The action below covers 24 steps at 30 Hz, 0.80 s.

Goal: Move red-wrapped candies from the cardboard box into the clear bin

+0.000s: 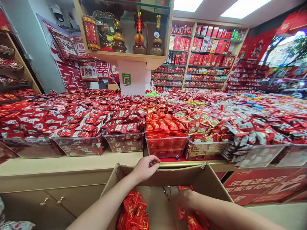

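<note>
An opened cardboard box (192,175) stands against the counter in front of me. Inside, red wrapped sweets (134,210) with gold print lie in a pile on the left, and more red packets (195,222) lie on the right. My left hand (145,168) is at the box's far rim, fingers loosely curled, a gap between thumb and forefinger, nothing visible in it. Down in the box, my right hand (185,199) is among the right-hand packets, its fingers smeared by motion; whether it grips one is unclear. Just beyond the rim stands a clear tub of red packets (166,145).
Clear tubs of wrapped sweets line the counter (76,164), including dark red packets (126,126) and gold-and-red ones (206,127). A glass display case (129,59) hangs above. A small shiny metal thing (166,193) shows inside the box. Cupboard doors (51,204) are at lower left.
</note>
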Each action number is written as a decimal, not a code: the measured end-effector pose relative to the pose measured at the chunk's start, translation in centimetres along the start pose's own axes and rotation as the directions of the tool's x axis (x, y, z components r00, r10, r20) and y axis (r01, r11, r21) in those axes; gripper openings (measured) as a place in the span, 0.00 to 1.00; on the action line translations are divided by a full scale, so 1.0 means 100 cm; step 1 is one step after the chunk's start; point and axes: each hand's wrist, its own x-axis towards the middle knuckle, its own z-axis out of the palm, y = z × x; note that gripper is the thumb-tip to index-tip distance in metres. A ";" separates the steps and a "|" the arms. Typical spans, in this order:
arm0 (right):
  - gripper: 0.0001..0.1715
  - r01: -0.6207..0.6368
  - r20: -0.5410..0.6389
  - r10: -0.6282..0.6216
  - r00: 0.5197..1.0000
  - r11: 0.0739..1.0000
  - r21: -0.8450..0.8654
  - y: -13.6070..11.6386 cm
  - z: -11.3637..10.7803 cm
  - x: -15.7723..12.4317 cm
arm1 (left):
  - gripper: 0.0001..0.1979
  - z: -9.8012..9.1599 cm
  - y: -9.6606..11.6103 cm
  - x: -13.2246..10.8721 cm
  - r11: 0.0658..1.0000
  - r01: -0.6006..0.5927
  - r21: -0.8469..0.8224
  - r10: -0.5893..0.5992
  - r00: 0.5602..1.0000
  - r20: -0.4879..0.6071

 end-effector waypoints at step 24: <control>0.18 0.127 -0.173 0.195 0.965 0.229 0.965 -0.053 -0.112 -0.006 | 0.25 0.007 0.021 -0.009 0.802 0.195 -0.565 -0.079 0.972 0.222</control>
